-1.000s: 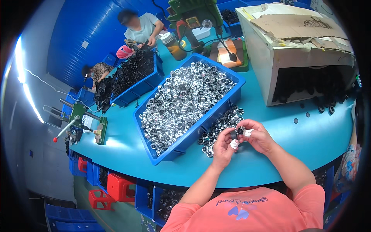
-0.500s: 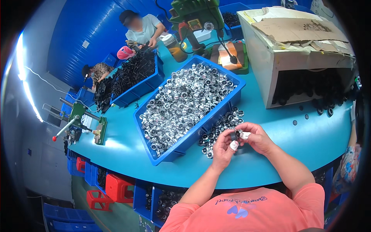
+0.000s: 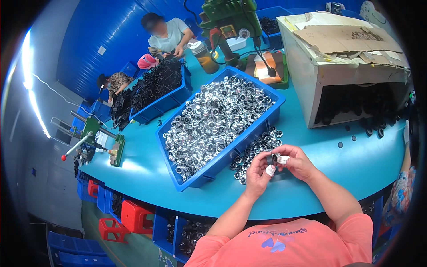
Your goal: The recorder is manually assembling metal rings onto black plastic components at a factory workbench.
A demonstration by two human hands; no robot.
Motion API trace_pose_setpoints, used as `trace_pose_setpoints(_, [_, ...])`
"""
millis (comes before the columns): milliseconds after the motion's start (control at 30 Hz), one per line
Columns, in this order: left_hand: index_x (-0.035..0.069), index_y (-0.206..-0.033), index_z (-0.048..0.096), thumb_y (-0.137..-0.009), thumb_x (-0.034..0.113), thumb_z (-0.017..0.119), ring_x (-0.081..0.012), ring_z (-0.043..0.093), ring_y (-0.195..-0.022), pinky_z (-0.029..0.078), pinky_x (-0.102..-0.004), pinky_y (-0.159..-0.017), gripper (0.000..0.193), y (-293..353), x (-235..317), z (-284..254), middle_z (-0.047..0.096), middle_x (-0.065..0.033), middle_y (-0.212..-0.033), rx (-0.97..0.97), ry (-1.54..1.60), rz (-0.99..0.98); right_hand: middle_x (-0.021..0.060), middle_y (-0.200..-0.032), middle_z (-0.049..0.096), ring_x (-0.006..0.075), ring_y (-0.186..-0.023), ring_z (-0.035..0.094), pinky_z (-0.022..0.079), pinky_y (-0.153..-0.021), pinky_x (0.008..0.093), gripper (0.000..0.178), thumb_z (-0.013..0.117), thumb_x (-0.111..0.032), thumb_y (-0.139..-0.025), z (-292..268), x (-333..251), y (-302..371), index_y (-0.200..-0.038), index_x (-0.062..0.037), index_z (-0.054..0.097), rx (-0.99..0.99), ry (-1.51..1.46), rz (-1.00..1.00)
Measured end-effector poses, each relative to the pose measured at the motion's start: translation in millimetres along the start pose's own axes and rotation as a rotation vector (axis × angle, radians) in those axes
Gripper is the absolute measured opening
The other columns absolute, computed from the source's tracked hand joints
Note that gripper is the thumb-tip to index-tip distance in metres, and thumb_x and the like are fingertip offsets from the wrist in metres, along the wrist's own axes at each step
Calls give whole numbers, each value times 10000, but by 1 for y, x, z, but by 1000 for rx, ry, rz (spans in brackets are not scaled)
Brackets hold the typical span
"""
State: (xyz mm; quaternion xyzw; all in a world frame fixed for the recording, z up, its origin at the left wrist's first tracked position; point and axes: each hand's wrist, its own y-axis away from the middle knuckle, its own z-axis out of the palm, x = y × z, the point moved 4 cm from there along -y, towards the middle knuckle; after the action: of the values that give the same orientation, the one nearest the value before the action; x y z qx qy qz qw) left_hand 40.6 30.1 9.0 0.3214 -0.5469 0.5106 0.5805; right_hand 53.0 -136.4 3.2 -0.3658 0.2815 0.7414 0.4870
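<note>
My left hand [image 3: 258, 171] and my right hand [image 3: 297, 161] meet just above the turquoise table [image 3: 147, 155], both pinching one small black ring part [image 3: 270, 158] between the fingertips. White tape wraps some fingertips. Right behind my hands lies a loose pile of small silver and black round parts [image 3: 254, 151]. It rests against a long blue bin [image 3: 209, 171] heaped with shiny silver round parts [image 3: 213, 120].
An open cardboard box [image 3: 342, 49] with black parts spilling out stands at the right. A second blue bin of black pieces [image 3: 151, 86] sits far left, a green press machine [image 3: 229, 18] at the back. Two other people work beyond. Red stools [image 3: 135, 216] stand below.
My hands stay together over the same spot, with only small finger movements on the part between them.
</note>
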Motion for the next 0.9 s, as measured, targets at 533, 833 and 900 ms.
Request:
trace_pose_setpoints(533, [27,-1388,483,-983,216,697,-113,613,-846,502,-239,-698,496,1,-1,-1,674,-94,-1098,5,-9,14,61,-1084,697,140,-939,647,530,-765,290,356,711,-87,-865,-1,1,0,-1213,-27,675,-4,9,-14])
trace_pose_setpoints(833, [34,-1379,489,-984,239,697,-107,609,-802,499,-228,-655,491,1,2,0,676,-93,-1066,3,-24,33,49,-1080,699,127,-928,646,526,-760,273,354,727,-113,-863,0,1,1,-1206,-38,683,10,24,1])
trace_pose_setpoints(900, [34,-1378,490,-984,240,698,-107,609,-801,499,-227,-654,490,1,1,-1,676,-94,-1065,6,-24,36,46,-1078,700,123,-921,645,525,-757,268,353,732,-119,-863,1,0,1,-1203,-40,684,11,28,2])
